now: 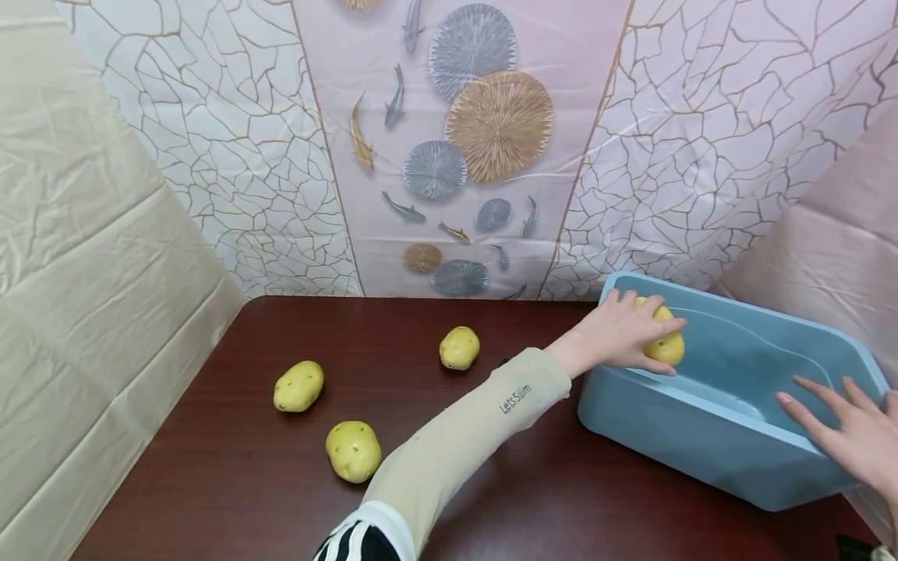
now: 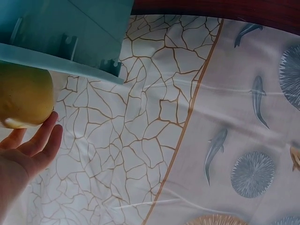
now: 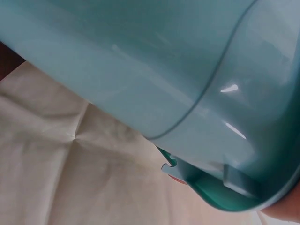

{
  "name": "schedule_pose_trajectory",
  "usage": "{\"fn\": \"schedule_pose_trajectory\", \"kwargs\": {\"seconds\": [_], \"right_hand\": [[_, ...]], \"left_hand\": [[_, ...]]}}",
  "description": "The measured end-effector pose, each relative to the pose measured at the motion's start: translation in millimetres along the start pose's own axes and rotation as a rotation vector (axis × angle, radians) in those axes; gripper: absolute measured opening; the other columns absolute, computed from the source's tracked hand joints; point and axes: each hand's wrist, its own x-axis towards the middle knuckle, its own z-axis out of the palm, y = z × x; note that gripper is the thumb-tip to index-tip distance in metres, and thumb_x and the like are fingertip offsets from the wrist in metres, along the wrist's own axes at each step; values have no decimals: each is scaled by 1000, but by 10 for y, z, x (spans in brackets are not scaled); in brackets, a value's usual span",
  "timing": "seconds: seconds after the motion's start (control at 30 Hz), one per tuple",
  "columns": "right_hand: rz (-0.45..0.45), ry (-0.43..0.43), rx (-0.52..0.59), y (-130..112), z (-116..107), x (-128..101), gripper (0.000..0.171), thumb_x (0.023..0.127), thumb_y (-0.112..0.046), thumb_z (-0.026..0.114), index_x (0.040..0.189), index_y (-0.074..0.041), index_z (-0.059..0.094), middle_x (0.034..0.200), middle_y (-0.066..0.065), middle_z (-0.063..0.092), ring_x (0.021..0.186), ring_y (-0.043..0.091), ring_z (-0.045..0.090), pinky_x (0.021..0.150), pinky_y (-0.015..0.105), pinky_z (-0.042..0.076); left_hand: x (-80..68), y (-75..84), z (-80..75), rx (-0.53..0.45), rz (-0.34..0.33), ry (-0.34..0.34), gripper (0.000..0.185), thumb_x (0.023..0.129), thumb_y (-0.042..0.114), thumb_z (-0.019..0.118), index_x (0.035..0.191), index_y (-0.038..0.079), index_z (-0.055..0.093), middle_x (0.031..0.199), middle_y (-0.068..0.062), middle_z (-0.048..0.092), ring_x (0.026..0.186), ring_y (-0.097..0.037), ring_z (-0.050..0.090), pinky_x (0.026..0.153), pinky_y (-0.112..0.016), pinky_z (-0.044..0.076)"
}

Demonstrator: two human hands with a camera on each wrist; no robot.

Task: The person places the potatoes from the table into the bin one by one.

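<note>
My left hand (image 1: pixel 620 331) holds a yellow potato (image 1: pixel 668 349) above the left end of a blue plastic bin (image 1: pixel 673 436). In the left wrist view, its fingers (image 2: pixel 43 140) lie against the potato (image 2: pixel 26 96), close to the bin's rim. At the bin's right end is my right hand (image 1: pixel 852 428), with fingers spread over the front rim and nothing held in them. The bin's wall (image 3: pixel 140 84) fills much of the right wrist view, where most of that hand is hidden.
Three more potatoes lie on the dark wooden table (image 1: pixel 231 483): one near the back (image 1: pixel 459 348), one at the left (image 1: pixel 298 386) and one beside the left sleeve (image 1: pixel 354 452). Patterned cloth (image 1: pixel 435 257) hangs behind the table.
</note>
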Motion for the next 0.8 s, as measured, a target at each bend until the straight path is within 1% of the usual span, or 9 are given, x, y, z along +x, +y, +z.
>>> {"fn": "schedule_pose_trajectory", "kwargs": {"seconds": [0.1, 0.17, 0.33, 0.43, 0.67, 0.8], "right_hand": [[2, 0, -2, -10, -5, -4, 85, 87, -63, 22, 132, 10, 25, 134, 41, 12, 128, 52, -5, 102, 59, -13], [3, 1, -3, -19, -12, -11, 85, 87, -63, 22, 132, 10, 24, 134, 41, 12, 128, 52, -5, 102, 59, -13], [13, -1, -1, -24, -23, -27, 86, 87, -63, 20, 132, 10, 23, 134, 41, 10, 129, 51, -6, 103, 59, -11], [14, -5, -3, -8, -15, -19, 86, 87, -63, 20, 133, 10, 22, 134, 41, 9, 129, 51, -6, 103, 59, -12], [18, -21, -6, 47, 30, 6, 88, 86, -65, 21, 133, 9, 22, 134, 42, 5, 128, 52, -7, 103, 58, -13], [19, -21, -7, 20, 2, 2, 88, 86, -65, 21, 133, 9, 22, 134, 42, 5, 128, 52, -6, 103, 59, -12]], "left_hand": [[-3, -3, 6, 16, 2, 19, 68, 75, 72, 39, 133, 38, 33, 127, 6, 42, 102, -13, 47, 86, -27, 36], [-1, -3, 3, 25, -1, 32, 68, 76, 73, 37, 134, 38, 33, 129, 6, 42, 103, -13, 47, 86, -27, 37], [3, 11, -38, 40, -23, 40, 69, 78, 73, 30, 137, 39, 27, 141, 5, 33, 116, -17, 45, 88, -32, 38], [1, 21, -67, 43, -24, 31, 67, 79, 72, 28, 138, 39, 25, 143, 5, 30, 119, -17, 44, 90, -33, 37], [-14, 32, -76, 29, -24, -27, 65, 81, 70, 26, 139, 39, 22, 145, 7, 27, 124, -17, 40, 95, -34, 35], [-21, 32, -71, 34, -18, -21, 64, 82, 69, 25, 138, 39, 24, 144, 6, 28, 123, -16, 40, 94, -34, 36]]}}
